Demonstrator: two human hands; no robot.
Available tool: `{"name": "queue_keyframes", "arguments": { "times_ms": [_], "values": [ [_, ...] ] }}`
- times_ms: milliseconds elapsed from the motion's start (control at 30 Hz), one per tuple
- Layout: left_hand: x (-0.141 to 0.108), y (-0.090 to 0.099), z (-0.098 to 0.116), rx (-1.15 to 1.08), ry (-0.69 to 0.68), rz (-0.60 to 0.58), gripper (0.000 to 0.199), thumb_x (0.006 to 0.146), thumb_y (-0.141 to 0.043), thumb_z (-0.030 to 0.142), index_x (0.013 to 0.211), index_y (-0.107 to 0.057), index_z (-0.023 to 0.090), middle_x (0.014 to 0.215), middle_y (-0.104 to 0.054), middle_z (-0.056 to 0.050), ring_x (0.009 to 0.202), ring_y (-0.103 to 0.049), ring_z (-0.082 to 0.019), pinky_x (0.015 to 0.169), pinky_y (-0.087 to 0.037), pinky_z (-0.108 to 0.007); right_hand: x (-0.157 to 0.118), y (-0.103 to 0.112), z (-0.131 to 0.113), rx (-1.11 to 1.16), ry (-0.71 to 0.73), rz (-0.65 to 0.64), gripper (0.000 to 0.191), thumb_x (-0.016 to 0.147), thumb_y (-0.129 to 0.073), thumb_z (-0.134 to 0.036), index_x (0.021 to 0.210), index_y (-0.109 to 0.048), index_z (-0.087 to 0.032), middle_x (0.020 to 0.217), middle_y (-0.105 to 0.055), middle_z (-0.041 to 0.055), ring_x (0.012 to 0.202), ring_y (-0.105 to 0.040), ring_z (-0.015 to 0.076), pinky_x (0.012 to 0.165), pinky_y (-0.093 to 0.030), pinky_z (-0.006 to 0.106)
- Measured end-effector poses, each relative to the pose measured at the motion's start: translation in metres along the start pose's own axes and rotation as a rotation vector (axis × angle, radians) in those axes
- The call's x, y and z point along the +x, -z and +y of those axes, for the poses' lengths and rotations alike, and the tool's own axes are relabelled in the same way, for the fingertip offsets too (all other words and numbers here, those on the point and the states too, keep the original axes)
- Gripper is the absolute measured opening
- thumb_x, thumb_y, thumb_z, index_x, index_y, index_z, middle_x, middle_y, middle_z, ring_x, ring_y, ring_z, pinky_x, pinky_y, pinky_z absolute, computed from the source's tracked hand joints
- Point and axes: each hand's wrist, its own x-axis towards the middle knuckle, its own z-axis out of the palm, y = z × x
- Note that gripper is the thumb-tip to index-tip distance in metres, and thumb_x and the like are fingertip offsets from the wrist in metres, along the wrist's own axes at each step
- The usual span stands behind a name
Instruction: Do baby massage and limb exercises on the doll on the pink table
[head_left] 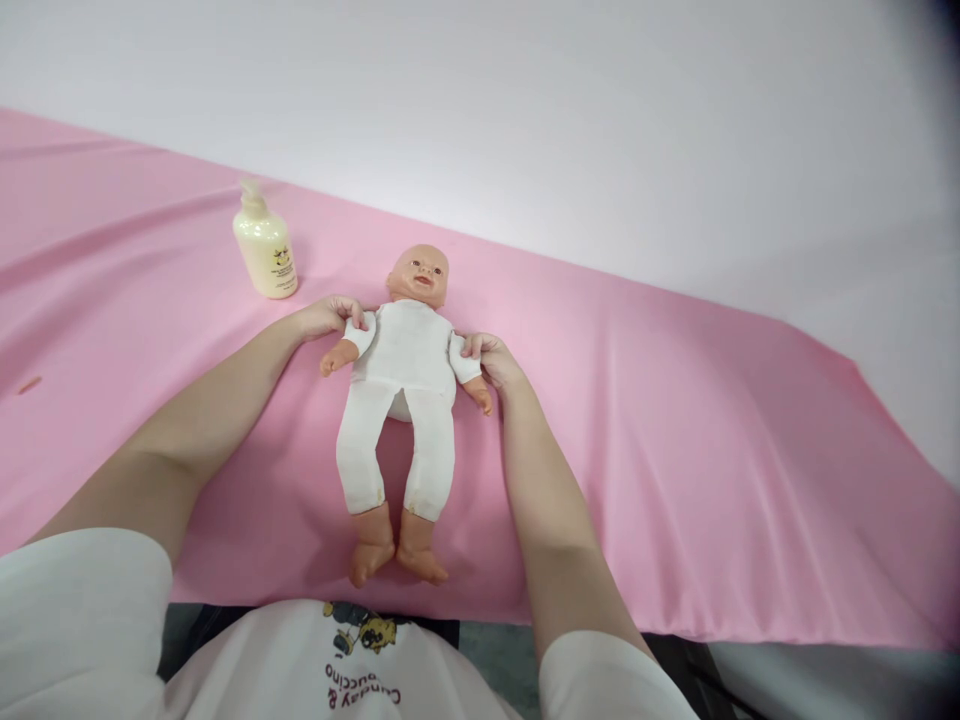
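Observation:
A baby doll (409, 350) with a white cloth body lies on its back, its head away from me and its feet toward me. My left hand (335, 317) is closed around the upper part of the doll's arm on the left, thumb and fingers pinching the white sleeve. On the other side my right hand (491, 357) grips the doll's other upper arm in the same way. Both of the doll's forearms hang out below my fingers.
The doll lies on a pink cloth (637, 480) that covers the table. A cream pump bottle (268, 250) stands upright beyond my left hand. Behind the table is a white wall (525, 120). A small brownish mark (30, 385) shows at the far left.

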Motion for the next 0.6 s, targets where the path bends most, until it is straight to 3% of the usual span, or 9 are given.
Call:
{"name": "queue_keyframes", "arguments": {
  "times_ms": [233,367,467,600],
  "values": [
    [-0.008,-0.016,0.015,0.070,-0.026,-0.077,0.032,0.053,-0.089,0.017,0.049,-0.057,0.016,0.103,-0.078,-0.014,0.118,-0.069,-0.036,0.100,-0.055,-0.054,0.000,0.003,-0.001,-0.035,-0.026,-0.011,0.025,0.052,-0.073,-0.011,0.046,-0.054,-0.025,0.064,-0.065,-0.0019,0.106,-0.069,0.0244,0.104,-0.051,0.041],
    [-0.008,-0.017,0.015,0.058,-0.035,-0.088,0.029,0.053,-0.088,0.016,0.052,-0.059,0.016,0.108,-0.078,-0.015,0.113,-0.071,-0.035,0.101,-0.054,-0.055,-0.002,-0.003,-0.006,-0.021,-0.041,0.000,0.018,0.050,-0.074,-0.011,0.058,-0.067,-0.026,0.077,-0.072,-0.0014,0.114,-0.067,0.0246,0.108,-0.050,0.039],
    [-0.006,-0.011,0.011,0.003,-0.025,-0.056,0.022,0.049,-0.087,0.014,0.061,-0.068,0.016,0.095,-0.078,-0.011,0.102,-0.073,-0.030,0.097,-0.056,-0.049,-0.004,-0.008,-0.012,-0.003,-0.080,0.006,0.027,0.051,-0.075,-0.014,0.075,-0.075,-0.026,0.098,-0.078,0.0000,0.112,-0.068,0.0232,0.107,-0.051,0.038],
    [-0.002,-0.007,0.003,-0.096,-0.032,0.061,0.037,0.050,-0.087,0.014,0.085,-0.075,0.016,0.103,-0.078,-0.009,0.106,-0.072,-0.028,0.098,-0.055,-0.042,-0.005,-0.015,-0.019,-0.047,-0.085,0.043,0.038,0.055,-0.083,-0.027,0.092,-0.074,-0.029,0.113,-0.078,-0.0001,0.116,-0.068,0.0236,0.105,-0.053,0.036]
  ]
}}
